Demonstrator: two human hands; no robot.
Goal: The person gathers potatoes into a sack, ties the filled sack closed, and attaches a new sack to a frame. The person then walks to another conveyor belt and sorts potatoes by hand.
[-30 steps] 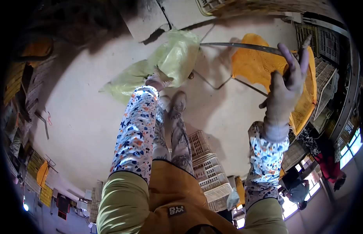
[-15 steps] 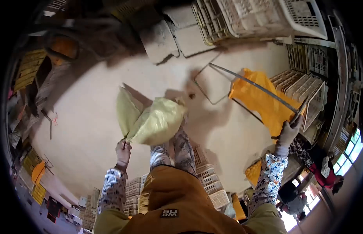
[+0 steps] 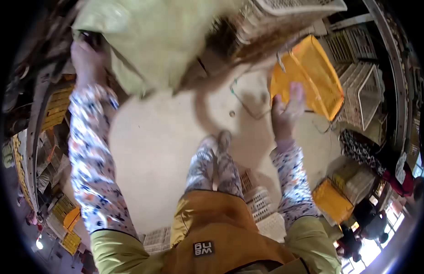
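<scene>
A pale green woven sack (image 3: 152,41) spreads across the top left of the head view, raised close to the camera and slightly blurred. My left hand (image 3: 87,59) grips its left edge with closed fingers, partly hidden beside a dark gap in the sack. On the right, my right hand (image 3: 287,109) is open, fingers apart and holding nothing. Just beyond it stands an orange bag (image 3: 307,75) hung on a thin metal frame. The hand overlaps the bag's near side in view; whether it touches it, I cannot tell.
Pale plastic crates (image 3: 367,96) are stacked at the right, with a larger white crate (image 3: 303,7) at the top. More crates (image 3: 260,203) stand behind my legs. An orange-covered stack (image 3: 332,201) is at the lower right, near another person (image 3: 399,178).
The sack has gone from beside my feet up toward the top left, with my left hand holding it. My right hand has let go of the metal frame and moved inward.
</scene>
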